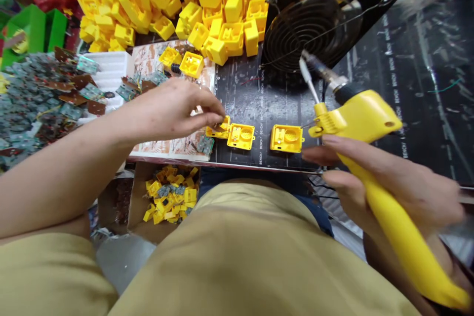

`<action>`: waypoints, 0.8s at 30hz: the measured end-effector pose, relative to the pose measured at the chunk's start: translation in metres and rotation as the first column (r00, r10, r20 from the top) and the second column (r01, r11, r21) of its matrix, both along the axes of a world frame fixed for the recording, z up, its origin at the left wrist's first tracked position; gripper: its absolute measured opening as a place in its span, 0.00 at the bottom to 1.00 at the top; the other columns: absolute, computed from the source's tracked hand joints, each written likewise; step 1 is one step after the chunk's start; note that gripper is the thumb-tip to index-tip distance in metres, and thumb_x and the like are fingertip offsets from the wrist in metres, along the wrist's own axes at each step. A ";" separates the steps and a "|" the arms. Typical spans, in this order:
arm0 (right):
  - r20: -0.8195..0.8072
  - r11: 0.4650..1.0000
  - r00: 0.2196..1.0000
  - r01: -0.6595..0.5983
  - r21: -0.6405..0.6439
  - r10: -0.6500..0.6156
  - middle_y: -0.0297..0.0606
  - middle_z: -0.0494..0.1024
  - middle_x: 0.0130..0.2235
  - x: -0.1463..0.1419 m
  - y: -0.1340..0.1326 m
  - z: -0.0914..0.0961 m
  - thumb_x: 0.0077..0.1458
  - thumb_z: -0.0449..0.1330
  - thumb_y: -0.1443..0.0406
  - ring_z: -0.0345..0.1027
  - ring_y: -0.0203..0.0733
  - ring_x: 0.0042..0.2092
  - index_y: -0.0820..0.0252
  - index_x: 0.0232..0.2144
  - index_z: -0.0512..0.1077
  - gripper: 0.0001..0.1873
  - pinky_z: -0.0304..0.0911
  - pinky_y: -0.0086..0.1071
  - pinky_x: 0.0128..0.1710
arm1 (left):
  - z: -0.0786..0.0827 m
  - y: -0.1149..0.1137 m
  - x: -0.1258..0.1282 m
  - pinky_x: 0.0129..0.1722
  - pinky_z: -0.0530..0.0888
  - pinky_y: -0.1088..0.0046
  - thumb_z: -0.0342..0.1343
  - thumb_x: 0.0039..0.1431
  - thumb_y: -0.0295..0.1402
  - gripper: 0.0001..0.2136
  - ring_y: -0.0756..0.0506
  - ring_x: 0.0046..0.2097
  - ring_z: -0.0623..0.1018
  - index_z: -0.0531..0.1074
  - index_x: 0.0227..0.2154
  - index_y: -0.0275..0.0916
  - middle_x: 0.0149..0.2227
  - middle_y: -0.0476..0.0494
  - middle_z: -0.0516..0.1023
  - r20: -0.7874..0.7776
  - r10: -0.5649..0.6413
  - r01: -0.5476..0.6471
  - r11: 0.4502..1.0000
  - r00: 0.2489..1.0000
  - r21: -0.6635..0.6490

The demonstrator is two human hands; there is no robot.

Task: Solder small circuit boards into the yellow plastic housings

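My right hand (396, 182) is wrapped round the yellow handle of a soldering gun (370, 113). Its metal tip and a thin feed tube point up and away, in front of the fan. At the bench's near edge, my left hand (185, 108) has thumb and forefinger closed at the rim of a small yellow plastic case (218, 132), partly hidden by the fingers. Touching that case on its right lies a second open yellow case (240, 137). A third open case (287, 138) sits apart, nearer the soldering gun. A small green circuit board (205, 145) lies below my left fingertips.
A black fan (307, 34) with a wire grille stands at the back. Yellow cases (222, 5) are heaped behind. Many circuit boards (48, 98) pile up at left beside a white tray (114, 66) and green bins (29, 29). Below the edge, a cardboard box (140, 212) holds yellow parts.
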State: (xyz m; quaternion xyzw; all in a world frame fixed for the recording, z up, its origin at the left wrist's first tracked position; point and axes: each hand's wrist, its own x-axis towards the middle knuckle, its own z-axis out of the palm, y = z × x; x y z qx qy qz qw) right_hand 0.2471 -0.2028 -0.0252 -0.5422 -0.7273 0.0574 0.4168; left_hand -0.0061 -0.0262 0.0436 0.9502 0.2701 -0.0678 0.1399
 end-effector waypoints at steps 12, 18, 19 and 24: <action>0.213 0.977 0.957 -0.211 0.036 0.199 0.38 0.80 0.38 -0.020 0.036 -0.023 0.59 0.63 0.68 0.77 0.40 0.39 0.57 0.47 0.70 0.13 0.72 0.31 0.38 | -0.015 -0.021 0.022 0.31 0.67 0.74 0.56 0.61 0.31 0.08 0.47 0.35 0.78 0.80 0.33 0.42 0.38 0.45 0.79 -0.129 -0.155 0.163 0.985 0.979 0.053; 0.305 0.954 0.920 -0.287 0.088 0.248 0.37 0.76 0.37 -0.037 0.061 -0.035 0.61 0.61 0.62 0.73 0.42 0.42 0.59 0.51 0.64 0.17 0.68 0.44 0.54 | -0.037 -0.043 0.000 0.29 0.67 0.73 0.50 0.65 0.31 0.10 0.47 0.32 0.79 0.76 0.31 0.37 0.31 0.45 0.79 -0.014 -0.110 0.111 0.982 0.994 0.155; 0.312 0.956 0.919 -0.281 0.089 0.241 0.36 0.75 0.37 -0.040 0.064 -0.036 0.62 0.60 0.62 0.73 0.41 0.42 0.59 0.51 0.64 0.16 0.68 0.43 0.54 | -0.045 -0.046 -0.005 0.30 0.69 0.74 0.49 0.66 0.30 0.10 0.47 0.32 0.79 0.75 0.32 0.37 0.31 0.45 0.79 0.082 -0.097 0.081 0.980 0.992 0.184; 0.363 0.982 0.926 -0.151 0.115 0.100 0.35 0.74 0.32 -0.055 0.064 -0.040 0.62 0.58 0.67 0.70 0.40 0.33 0.58 0.49 0.66 0.13 0.69 0.39 0.45 | -0.077 -0.053 -0.019 0.34 0.73 0.75 0.49 0.68 0.27 0.09 0.48 0.34 0.81 0.74 0.35 0.35 0.32 0.44 0.81 0.376 -0.109 -0.061 0.908 0.920 0.414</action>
